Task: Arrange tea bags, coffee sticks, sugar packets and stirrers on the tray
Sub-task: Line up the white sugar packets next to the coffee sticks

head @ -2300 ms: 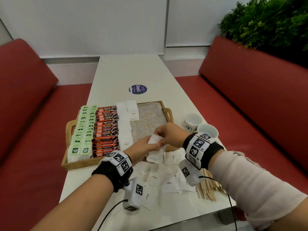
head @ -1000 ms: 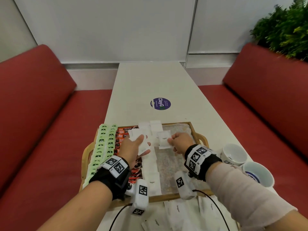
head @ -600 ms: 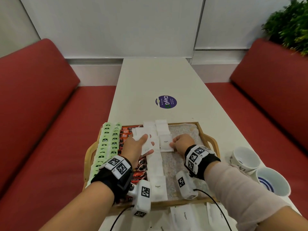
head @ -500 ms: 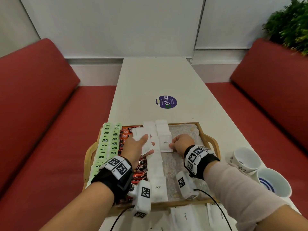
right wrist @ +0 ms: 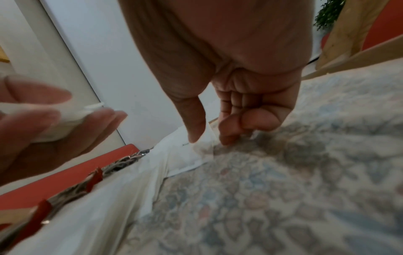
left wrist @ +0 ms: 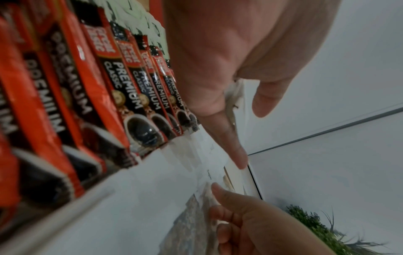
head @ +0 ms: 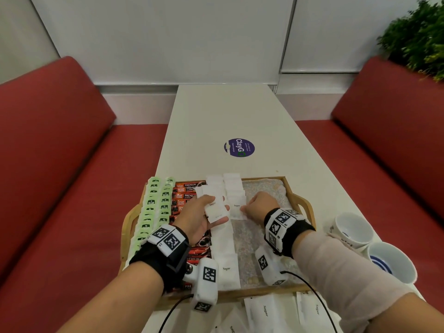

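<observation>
A wooden tray (head: 240,293) holds green tea bags (head: 153,207) at the left, then orange coffee sticks (head: 186,195), then two columns of white sugar packets (head: 224,239). My left hand (head: 209,212) hovers over the coffee sticks and grips a small stack of sugar packets (head: 215,210); the stack (right wrist: 65,117) also shows in the right wrist view. My right hand (head: 245,209) pinches the edge of one sugar packet (head: 236,207) lying at the near end of the right-hand column. Its thumb (right wrist: 196,124) and curled fingers (right wrist: 229,136) meet at that packet's edge. No stirrers are in view.
The tray's right half shows bare patterned lining (head: 262,236). Loose sugar packets (head: 264,311) lie on the white table in front of the tray. Two white cups (head: 353,230) (head: 391,264) stand to its right. Red benches flank the table; a round sticker (head: 239,147) lies beyond the tray.
Both hands came from the loose pile at the table's near edge to over the tray. The right hand brought one packet down onto the right-hand sugar column. Over the last half second they barely moved.
</observation>
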